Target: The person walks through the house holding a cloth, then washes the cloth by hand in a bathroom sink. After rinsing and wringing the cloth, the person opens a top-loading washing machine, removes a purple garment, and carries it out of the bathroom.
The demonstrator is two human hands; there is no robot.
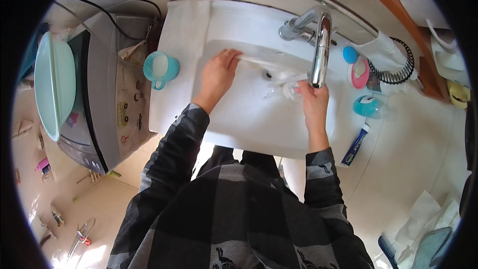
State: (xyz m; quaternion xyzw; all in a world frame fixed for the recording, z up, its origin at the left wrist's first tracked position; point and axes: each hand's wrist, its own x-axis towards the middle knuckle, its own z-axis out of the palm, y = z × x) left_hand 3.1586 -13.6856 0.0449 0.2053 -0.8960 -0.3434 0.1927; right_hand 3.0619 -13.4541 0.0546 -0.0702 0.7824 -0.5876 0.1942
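A thin, pale, see-through item [257, 62], perhaps a plastic bag or cloth, stretches across the white sink basin [239, 119] between both hands. My left hand [223, 71] grips its left end with the fingers pressed together. Beneath the spout of the chrome faucet [322, 45], my right hand [313, 95] pinches the other end, where something small and pink shows at the fingertips. Water seems to splash beside that hand. The drain hole [267, 74] lies between the hands.
A turquoise cup [161, 70] stands on the sink's left ledge. On the right are a pink dish [358, 73], a bottle of blue-green liquid [368, 107] and a toothpaste tube [356, 145]. Farther left, a mint basin [56, 86] leans on a grey washing machine [101, 93].
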